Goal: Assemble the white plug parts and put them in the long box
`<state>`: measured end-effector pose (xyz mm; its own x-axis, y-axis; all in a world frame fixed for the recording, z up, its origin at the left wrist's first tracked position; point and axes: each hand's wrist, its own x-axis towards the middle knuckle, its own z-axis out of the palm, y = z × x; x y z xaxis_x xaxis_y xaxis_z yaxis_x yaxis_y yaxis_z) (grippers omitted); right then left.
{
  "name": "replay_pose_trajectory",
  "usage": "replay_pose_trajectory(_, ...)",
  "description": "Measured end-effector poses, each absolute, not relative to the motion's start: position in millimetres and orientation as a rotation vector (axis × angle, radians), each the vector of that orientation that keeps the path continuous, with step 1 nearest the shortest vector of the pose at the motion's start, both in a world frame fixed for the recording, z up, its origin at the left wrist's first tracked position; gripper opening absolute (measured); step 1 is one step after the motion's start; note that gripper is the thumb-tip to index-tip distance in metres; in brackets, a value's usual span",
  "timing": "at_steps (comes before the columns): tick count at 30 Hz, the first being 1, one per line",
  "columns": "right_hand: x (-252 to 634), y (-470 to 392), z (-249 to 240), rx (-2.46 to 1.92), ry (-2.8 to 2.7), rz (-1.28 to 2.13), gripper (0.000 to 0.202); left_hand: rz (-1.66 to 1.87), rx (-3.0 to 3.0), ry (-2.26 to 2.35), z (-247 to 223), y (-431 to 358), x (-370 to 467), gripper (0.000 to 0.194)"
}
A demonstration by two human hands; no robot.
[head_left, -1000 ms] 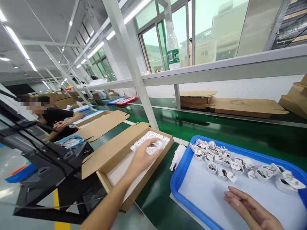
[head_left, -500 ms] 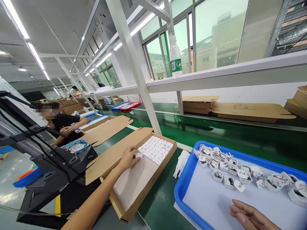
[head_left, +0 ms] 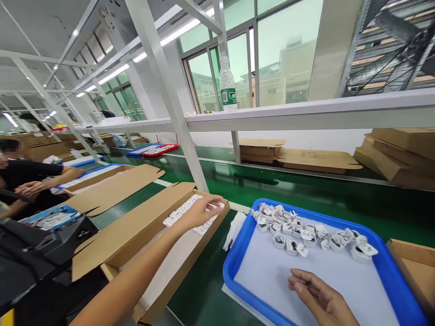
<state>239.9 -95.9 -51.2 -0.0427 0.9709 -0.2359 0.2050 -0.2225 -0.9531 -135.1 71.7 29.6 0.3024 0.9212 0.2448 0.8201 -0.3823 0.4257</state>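
Observation:
My left hand (head_left: 203,212) reaches over the far end of a long, shallow cardboard box (head_left: 190,260). Its fingers are apart and slightly bent, and I make out nothing between them. Under and around it lie rows of small white plastic pieces (head_left: 183,209), partly hidden by the hand and forearm. My right hand (head_left: 317,296) hovers with loosely curved fingers over the bare near part of a blue tray (head_left: 234,267), holding nothing. Along the tray's far side are many small white open cases (head_left: 292,246) with dark parts and thin wires.
A crumpled white glove (head_left: 234,230) lies between box and tray. Another cardboard box (head_left: 414,258) stands at right. Flat cartons (head_left: 316,158) lie beyond the green belt, under a shelf bearing a plastic bottle (head_left: 228,88). A co-worker (head_left: 30,176) sits at far left.
The view has turned right, so things sit further left. My left hand has moved from the near edge of the white pieces to the box's far right end. My right hand stays over the tray.

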Motion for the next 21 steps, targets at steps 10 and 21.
replay_pose_trajectory(10, 234.3, -93.7, -52.1, -1.329, -1.389, 1.268, 0.062, 0.281, 2.625, 1.380, -7.5, 111.2, -2.2, 0.029)
replay_pose_trajectory(21, 231.2, -95.9, -49.3, -1.135, -1.025, 1.377, 0.071, 0.666, 2.518, 1.219, 54.7, 22.7, 1.7, 0.010)
